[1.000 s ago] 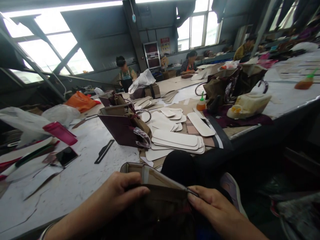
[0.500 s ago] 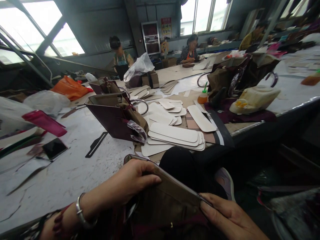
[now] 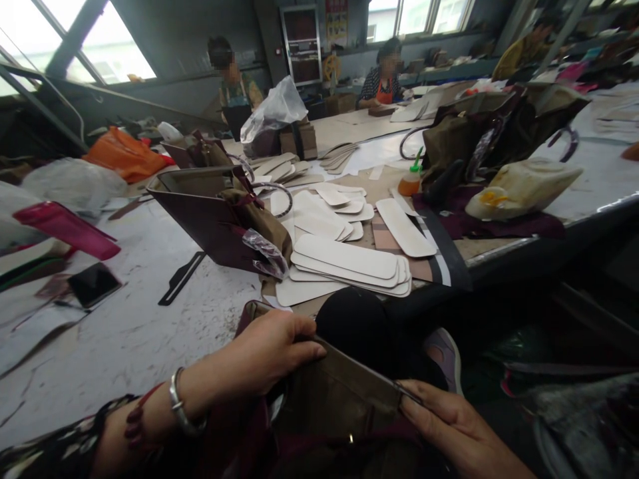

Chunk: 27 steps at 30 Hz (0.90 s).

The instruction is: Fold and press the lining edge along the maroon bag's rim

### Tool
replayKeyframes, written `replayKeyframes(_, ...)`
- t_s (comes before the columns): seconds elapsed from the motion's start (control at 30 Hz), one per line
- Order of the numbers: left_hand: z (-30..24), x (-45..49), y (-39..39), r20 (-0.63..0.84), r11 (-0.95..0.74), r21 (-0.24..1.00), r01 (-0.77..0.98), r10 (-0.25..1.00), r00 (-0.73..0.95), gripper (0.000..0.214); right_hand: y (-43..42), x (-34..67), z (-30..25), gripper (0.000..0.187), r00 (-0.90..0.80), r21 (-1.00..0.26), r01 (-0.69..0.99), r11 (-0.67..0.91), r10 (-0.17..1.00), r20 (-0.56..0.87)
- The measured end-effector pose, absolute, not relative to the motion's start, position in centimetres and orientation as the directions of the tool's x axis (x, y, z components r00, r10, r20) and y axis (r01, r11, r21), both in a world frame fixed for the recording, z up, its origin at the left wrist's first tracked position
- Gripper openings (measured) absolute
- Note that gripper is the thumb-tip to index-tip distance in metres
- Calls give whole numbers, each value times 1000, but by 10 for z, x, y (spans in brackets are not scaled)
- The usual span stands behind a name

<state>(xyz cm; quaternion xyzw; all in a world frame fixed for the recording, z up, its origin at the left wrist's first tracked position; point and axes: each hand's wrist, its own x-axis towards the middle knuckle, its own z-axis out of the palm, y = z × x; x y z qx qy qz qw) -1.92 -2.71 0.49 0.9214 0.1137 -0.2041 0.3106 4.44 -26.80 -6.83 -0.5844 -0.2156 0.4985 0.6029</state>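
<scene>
Head view: bag clamped at top rim by both hands, low in frame, against near edge of table.

Left hand closed over left end of rim, fingers curled across top; right hand pinching right corner. Compared with one second ago: mouth of bag, then open with pale lining on show, now pressed flat. Left hand shifted further along rim; bracelet and sleeve now exposed. Grip unchanged on right. Indicates rim being closed and aligned, work at mid-stage. Behind: second bag upright on table, pale strips stacked beside, phone at left, glue bottle further back.
</scene>
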Motion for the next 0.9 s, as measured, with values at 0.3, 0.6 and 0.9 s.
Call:
replayKeyframes(0.3, 9, -26, -25, -460, -746, 567, 348, 64, 886, 19, -267, 48, -76, 27, 391, -897, -415, -152, 861, -326)
replayKeyframes(0.6, 2, -21, -24, -473, -778, 529, 338, 60, 879, 22, -269, 49, -81, 27, 391, -901, -401, -164, 859, -330)
replayKeyframes(0.9, 5, -19, -31, -479, -838, 424, 345, 116, 870, 21, -267, 49, -79, 29, 392, -901, -406, -150, 862, -320)
